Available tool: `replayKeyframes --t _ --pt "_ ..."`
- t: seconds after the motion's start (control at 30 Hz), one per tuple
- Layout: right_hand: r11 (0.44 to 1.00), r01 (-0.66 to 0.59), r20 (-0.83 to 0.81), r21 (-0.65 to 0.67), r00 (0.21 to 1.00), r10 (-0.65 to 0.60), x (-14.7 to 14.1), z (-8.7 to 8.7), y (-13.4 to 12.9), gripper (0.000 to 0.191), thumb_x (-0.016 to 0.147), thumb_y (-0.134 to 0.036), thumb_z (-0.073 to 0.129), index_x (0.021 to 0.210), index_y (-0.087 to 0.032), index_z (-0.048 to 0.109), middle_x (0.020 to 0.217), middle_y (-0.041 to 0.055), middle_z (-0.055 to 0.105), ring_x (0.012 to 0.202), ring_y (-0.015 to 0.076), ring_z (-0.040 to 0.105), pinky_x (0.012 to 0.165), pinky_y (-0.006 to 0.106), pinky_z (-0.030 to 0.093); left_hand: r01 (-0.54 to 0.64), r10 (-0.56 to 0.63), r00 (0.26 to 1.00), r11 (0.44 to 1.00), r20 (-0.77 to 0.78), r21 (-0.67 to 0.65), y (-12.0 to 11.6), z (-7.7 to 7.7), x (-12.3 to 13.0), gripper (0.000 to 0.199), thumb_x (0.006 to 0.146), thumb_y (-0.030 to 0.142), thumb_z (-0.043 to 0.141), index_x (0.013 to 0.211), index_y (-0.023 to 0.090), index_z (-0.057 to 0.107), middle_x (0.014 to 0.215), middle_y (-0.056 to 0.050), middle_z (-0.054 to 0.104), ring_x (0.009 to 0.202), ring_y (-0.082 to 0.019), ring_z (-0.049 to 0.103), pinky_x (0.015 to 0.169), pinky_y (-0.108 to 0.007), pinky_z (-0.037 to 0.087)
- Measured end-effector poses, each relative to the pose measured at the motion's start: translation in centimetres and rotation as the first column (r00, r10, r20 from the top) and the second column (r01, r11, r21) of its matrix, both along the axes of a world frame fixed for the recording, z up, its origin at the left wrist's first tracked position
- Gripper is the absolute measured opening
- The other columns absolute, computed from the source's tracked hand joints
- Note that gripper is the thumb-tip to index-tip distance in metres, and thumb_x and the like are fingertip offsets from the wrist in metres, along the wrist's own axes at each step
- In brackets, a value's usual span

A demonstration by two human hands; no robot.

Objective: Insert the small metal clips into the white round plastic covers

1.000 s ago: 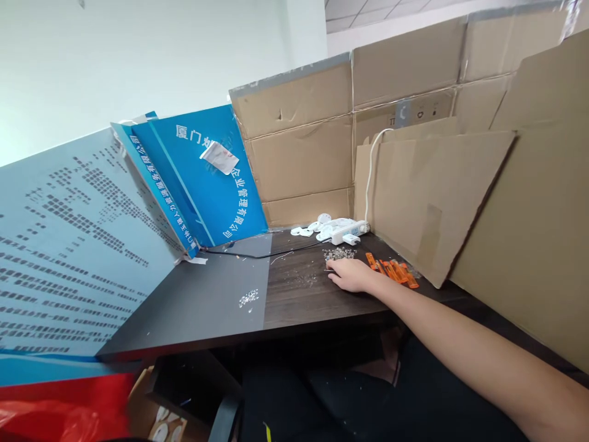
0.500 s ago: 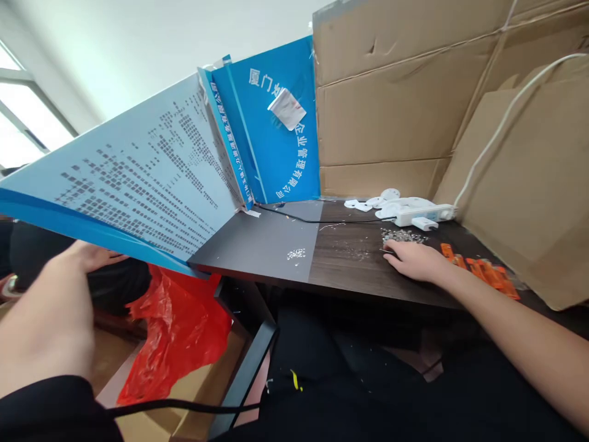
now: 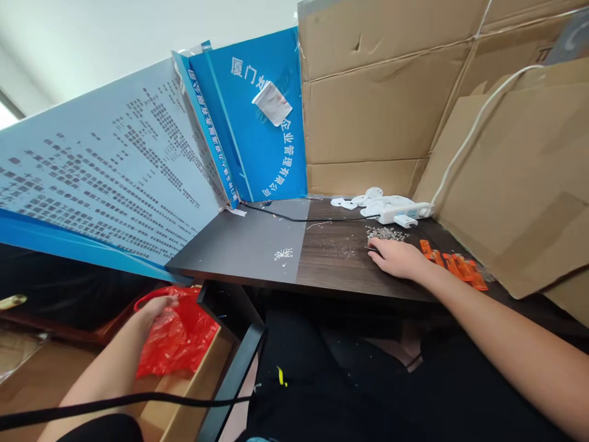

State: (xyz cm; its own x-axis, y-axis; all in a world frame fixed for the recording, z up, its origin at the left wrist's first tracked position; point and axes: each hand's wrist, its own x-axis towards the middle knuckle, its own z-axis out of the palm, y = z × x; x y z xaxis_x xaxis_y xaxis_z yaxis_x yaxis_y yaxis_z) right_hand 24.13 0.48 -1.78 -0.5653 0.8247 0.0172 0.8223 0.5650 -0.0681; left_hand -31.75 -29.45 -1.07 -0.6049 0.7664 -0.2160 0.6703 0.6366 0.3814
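Note:
My left hand (image 3: 159, 307) reaches down at the lower left, over a red plastic bag (image 3: 177, 347) that sits in an open cardboard box. Its fingers are blurred against the bag, and whether they grip it is unclear. On the dark wooden desk rests my right hand (image 3: 394, 256), its fingers curled together. A thin silvery strip (image 3: 369, 248) pokes out from the fingertips. Just beyond that hand lies a heap of small clear and silvery bits (image 3: 386, 233). A smaller white cluster of bits (image 3: 283, 253) lies on the grey mat (image 3: 248, 239).
Several orange plastic pieces (image 3: 453, 264) lie beside my right forearm. Behind stand a white power strip (image 3: 405, 212) and flat white pieces (image 3: 363, 199). Blue printed boards (image 3: 257, 123) and cardboard sheets (image 3: 363, 104) wall the desk. A black cable (image 3: 138, 399) crosses my left forearm.
My left hand has come from under the printed board down to the red bag. The view has shifted slightly, while my right hand keeps its place by the heap.

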Motion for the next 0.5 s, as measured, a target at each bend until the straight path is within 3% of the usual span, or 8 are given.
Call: replayKeyframes --t 0.1,0.13,0.17,0.23,0.3,0.37,0.43,0.5 --pt "1.000 0.009 0.003 -0.009 1.000 -0.009 -0.1 0.0 0.0 0.032 0.100 -0.036 0.038 0.119 -0.019 0.058 0.116 0.0153 0.072 0.101 0.0322 0.070 0.080 0.041 0.048 0.074 -0.010 0.981 0.940 0.192 -0.332 0.1 -1.7 3.7 0.022 0.061 0.037 0.061 0.059 0.015 0.057 0.057 -0.005 0.060 0.059 -0.023 0.059 0.055 -0.032 0.045" --pt "1.000 0.012 0.004 -0.008 1.000 -0.012 -0.1 0.0 0.1 0.033 0.100 -0.036 0.038 0.120 -0.019 0.058 0.117 0.0153 0.072 0.101 0.0324 0.070 0.080 0.041 0.048 0.164 -0.055 0.964 0.890 0.258 -0.425 0.4 -1.8 5.2 0.019 0.055 0.032 0.064 0.054 0.015 0.058 0.054 -0.006 0.061 0.055 -0.024 0.058 0.053 -0.033 0.044" --pt "1.000 0.015 0.005 -0.006 1.000 -0.015 -0.1 0.0 0.1 0.033 0.100 -0.036 0.038 0.120 -0.019 0.058 0.117 0.0150 0.072 0.102 0.0325 0.070 0.080 0.041 0.048 0.361 -0.168 0.914 0.750 0.370 -0.553 0.9 -1.6 6.6 0.016 0.055 0.031 0.063 0.053 0.015 0.060 0.053 -0.007 0.061 0.054 -0.026 0.058 0.053 -0.035 0.043" --pt "1.000 0.023 0.000 -0.003 1.000 -0.023 -0.3 -0.1 0.1 0.033 0.101 -0.036 0.038 0.121 -0.020 0.058 0.118 0.0147 0.072 0.102 0.0324 0.070 0.081 0.041 0.048 0.518 -0.257 0.839 0.646 0.479 -0.560 2.5 -0.1 9.3 0.012 0.055 0.028 0.064 0.054 0.016 0.066 0.050 -0.008 0.061 0.055 -0.028 0.060 0.054 -0.036 0.044" --pt "0.999 0.033 -0.005 -0.007 0.999 -0.033 -0.5 -0.1 0.1 0.033 0.100 -0.036 0.039 0.122 -0.020 0.058 0.118 0.0146 0.072 0.101 0.0322 0.070 0.080 0.041 0.048 0.612 -0.335 0.764 0.646 0.551 -0.457 4.8 2.2 11.9 0.018 0.065 0.029 0.061 0.072 0.019 0.075 0.062 -0.006 0.069 0.069 -0.026 0.066 0.065 -0.036 0.049" --pt "0.999 0.041 -0.010 -0.010 0.999 -0.041 -0.7 -0.2 0.0 0.033 0.100 -0.036 0.039 0.122 -0.020 0.058 0.118 0.0149 0.072 0.100 0.0321 0.070 0.080 0.041 0.048 0.695 -0.521 0.665 0.694 0.536 -0.188 7.6 4.3 13.9 0.027 0.074 0.031 0.060 0.093 0.020 0.075 0.081 -0.005 0.075 0.081 -0.023 0.068 0.076 -0.033 0.052" --pt "1.000 0.024 -0.026 -0.017 0.999 -0.024 -0.6 0.1 0.0 0.033 0.100 -0.036 0.041 0.122 -0.020 0.060 0.118 0.0147 0.072 0.100 0.0315 0.070 0.080 0.040 0.048 0.647 -0.650 0.720 0.755 0.243 0.107 10.2 5.2 15.5 0.030 0.085 0.036 0.054 0.101 0.018 0.072 0.089 -0.007 0.074 0.086 -0.023 0.068 0.083 -0.033 0.053" --pt "1.000 0.003 -0.059 -0.022 0.998 -0.004 0.0 0.8 0.1 0.031 0.098 -0.035 0.045 0.117 -0.020 0.065 0.118 0.0129 0.073 0.102 0.0301 0.069 0.082 0.038 0.048 0.596 -0.587 0.800 0.753 -0.125 0.280 12.2 4.5 16.7 0.032 0.091 0.040 0.049 0.102 0.018 0.070 0.097 -0.009 0.074 0.090 -0.024 0.067 0.088 -0.037 0.053"
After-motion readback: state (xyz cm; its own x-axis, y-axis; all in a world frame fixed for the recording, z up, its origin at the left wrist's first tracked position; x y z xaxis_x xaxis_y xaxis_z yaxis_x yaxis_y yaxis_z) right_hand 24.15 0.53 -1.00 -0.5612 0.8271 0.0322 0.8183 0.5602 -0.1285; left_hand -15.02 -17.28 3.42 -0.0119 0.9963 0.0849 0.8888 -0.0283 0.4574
